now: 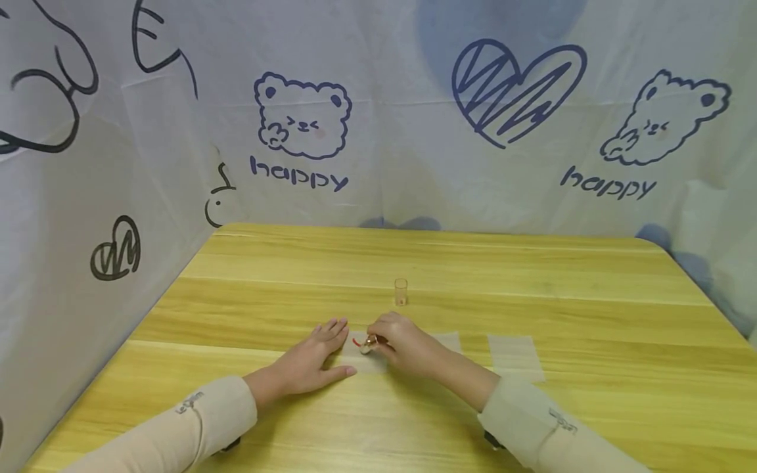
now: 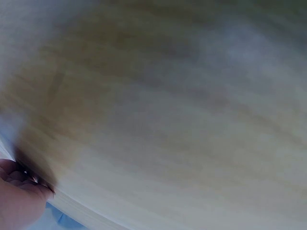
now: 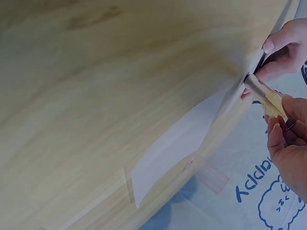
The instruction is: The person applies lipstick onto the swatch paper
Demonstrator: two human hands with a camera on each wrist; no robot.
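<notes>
In the head view my left hand point(image 1: 310, 358) rests on the table beside a small white paper square point(image 1: 369, 363), fingers extended. The fingers of my right hand point(image 1: 405, 345) pinch a small gold-and-silver tube point(image 3: 259, 87) that resembles a lipstick, though its exact kind is unclear. Its silver end points down at the paper; whether it touches is hard to tell. A short red curved mark point(image 1: 357, 342) shows just left of the tube. Beyond the hands stands a small clear cylinder point(image 1: 401, 292) with a reddish tint, upright on the table.
A second paper square point(image 1: 447, 341) lies partly behind my right wrist. Farther right is another paper square point(image 1: 514, 358). The wood-grain table point(image 1: 266, 282) ends at a white cloth backdrop point(image 1: 408, 164) with blue drawings.
</notes>
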